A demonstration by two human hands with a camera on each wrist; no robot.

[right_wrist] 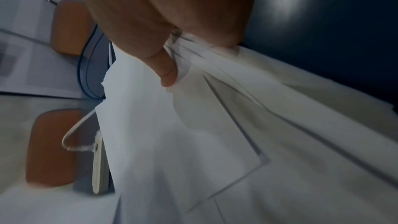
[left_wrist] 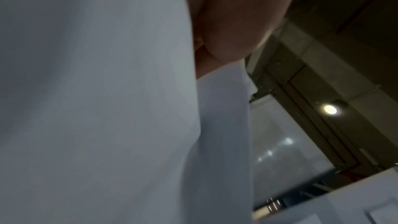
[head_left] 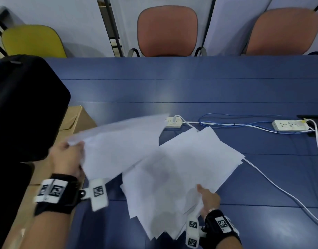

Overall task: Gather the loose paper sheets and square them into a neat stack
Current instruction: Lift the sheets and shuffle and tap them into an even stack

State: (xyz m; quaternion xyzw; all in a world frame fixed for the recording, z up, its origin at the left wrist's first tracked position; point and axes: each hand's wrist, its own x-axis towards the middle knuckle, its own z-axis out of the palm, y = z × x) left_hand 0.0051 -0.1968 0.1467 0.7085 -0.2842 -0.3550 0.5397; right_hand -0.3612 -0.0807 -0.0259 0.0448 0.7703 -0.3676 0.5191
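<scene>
From the head view, the left hand (head_left: 68, 159) pinches a few blurred paper sheets (head_left: 122, 146) by their near-left corner, lifted off the blue worktop (head_left: 190, 90). The right hand (head_left: 209, 200) clamps the fanned main sheaf (head_left: 181, 173) at its near-right edge, thumb on top. The gathering step looks nearly done — next, I judge, the two bundles must be merged, then tapped on an edge to square them. Open worktop lies beyond, but a power strip (head_left: 173, 122) and its white cable (head_left: 280, 187) sit just behind and right of the paper; a cardboard box (head_left: 77, 119) and a black bag (head_left: 25, 105) crowd the left.

Left wrist view: fingers (left_wrist: 232, 23) curl behind the held sheets (left_wrist: 96, 108).

Right wrist view — the thumb (right_wrist: 165, 72) presses onto the sheaf (right_wrist: 215, 142), its layered edges misaligned.
</scene>
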